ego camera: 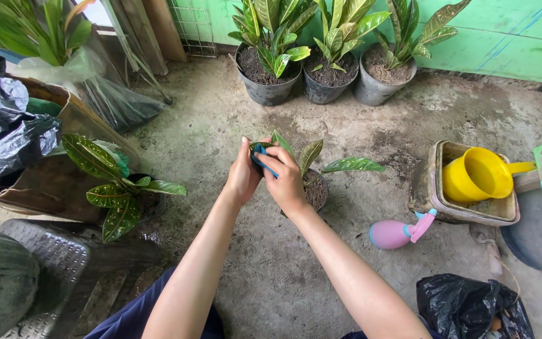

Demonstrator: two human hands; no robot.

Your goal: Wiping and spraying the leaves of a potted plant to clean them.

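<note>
Over the small potted plant (313,182), your left hand (243,174) cups a leaf (260,147) from behind as backing; your right hand (285,179) pinches a blue cloth (262,160) against it.

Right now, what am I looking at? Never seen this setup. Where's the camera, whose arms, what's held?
There is no machine here: a person works with bare hands, and the single picture comes from a camera worn on their head, looking down. The two arms reaching in from the bottom are their own. The left hand and right hand meet over a small potted plant on the concrete floor, holding a leaf and a blue cloth against it. Three bigger pots stand by the green wall. To the right lie a pink spray bottle and a yellow watering can in a tray. Another plant stands left.
</note>
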